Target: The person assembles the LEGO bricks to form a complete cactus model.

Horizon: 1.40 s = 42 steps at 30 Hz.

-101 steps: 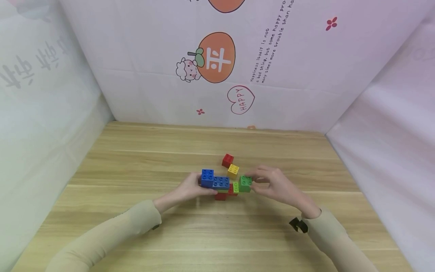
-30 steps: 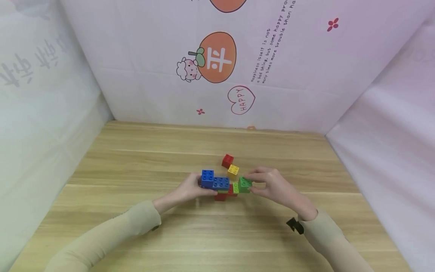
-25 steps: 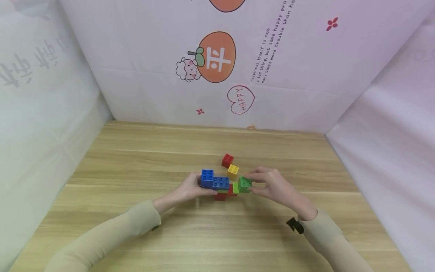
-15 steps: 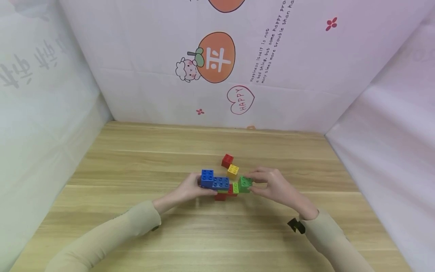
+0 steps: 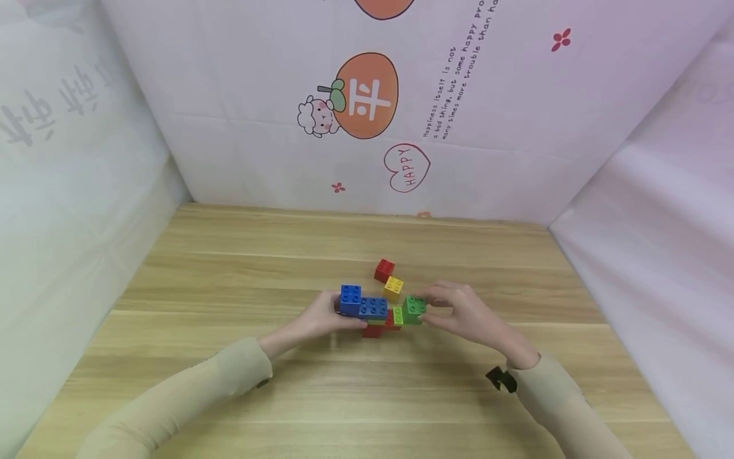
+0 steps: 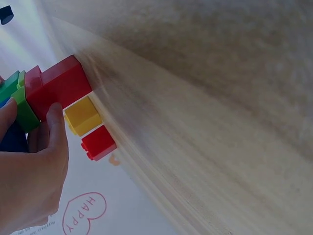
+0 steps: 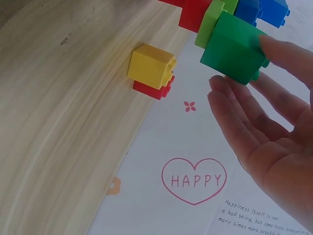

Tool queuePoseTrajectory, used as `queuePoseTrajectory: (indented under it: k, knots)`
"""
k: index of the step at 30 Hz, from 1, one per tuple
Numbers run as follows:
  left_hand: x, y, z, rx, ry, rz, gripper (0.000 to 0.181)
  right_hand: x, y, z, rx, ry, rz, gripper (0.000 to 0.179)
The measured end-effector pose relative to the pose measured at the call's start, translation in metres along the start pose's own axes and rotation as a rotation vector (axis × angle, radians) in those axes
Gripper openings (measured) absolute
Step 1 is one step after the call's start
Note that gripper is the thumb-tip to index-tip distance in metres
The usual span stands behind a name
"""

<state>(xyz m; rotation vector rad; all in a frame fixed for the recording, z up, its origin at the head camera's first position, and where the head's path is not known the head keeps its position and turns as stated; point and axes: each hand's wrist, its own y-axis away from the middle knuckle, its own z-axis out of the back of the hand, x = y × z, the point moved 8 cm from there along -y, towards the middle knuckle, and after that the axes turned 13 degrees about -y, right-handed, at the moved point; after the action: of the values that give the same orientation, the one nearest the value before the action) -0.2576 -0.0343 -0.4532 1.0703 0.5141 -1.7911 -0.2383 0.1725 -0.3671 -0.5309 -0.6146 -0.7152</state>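
My left hand (image 5: 321,317) grips a build of toy building bricks from its left side, thumb in front. A dark blue brick (image 5: 350,299) tops its left end, beside a longer blue brick (image 5: 373,308). Below them are green and red bricks (image 6: 58,84), partly hidden by the fingers in the left wrist view. A lime brick (image 5: 398,316) sticks out at the right end. There my right hand (image 5: 461,312) pinches a green brick (image 7: 234,47) between thumb and fingers; it sits against the lime brick in the right wrist view.
Just behind the build, a yellow brick (image 5: 393,289) and a red brick (image 5: 384,270) stand close together on the wooden table (image 5: 258,255). White printed cloth (image 5: 258,140) walls off the back and both sides.
Both hands keep their holds on the bricks. The right hand, with the green brick, has tilted slightly and come back level; the left hand and the loose bricks stay put.
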Motion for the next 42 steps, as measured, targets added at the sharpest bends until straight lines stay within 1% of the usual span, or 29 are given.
queuePoseTrajectory:
  k: [5,11,16,20,26,31,37,42]
  knots:
    - [-0.001,0.000,-0.001,0.012,0.000,0.010,0.047,0.000,-0.001,0.006,-0.016,-0.006,0.005,0.033]
    - [-0.001,0.000,0.000,0.009,-0.011,0.010,0.047,-0.012,-0.008,0.014,-0.054,-0.056,-0.062,0.025]
    - [0.000,0.000,0.000,0.015,-0.017,0.014,0.047,-0.025,-0.016,0.017,-0.072,-0.106,-0.095,0.025]
    - [0.000,0.000,0.000,0.017,-0.022,0.021,0.048,-0.037,-0.022,0.017,-0.075,-0.125,-0.138,0.026]
    - [0.000,0.001,0.001,0.013,-0.029,0.028,0.050,-0.052,-0.030,0.014,-0.042,-0.142,-0.208,0.029]
    - [0.000,0.002,0.003,0.008,-0.029,0.028,0.051,-0.061,-0.036,0.009,-0.016,-0.130,-0.242,0.030]
    - [0.000,0.003,0.006,0.003,-0.025,0.048,0.052,-0.073,-0.041,-0.001,0.028,-0.159,-0.291,0.032]
    - [0.001,0.004,0.007,0.007,-0.018,0.050,0.054,-0.082,-0.046,-0.010,0.061,-0.133,-0.310,0.034]
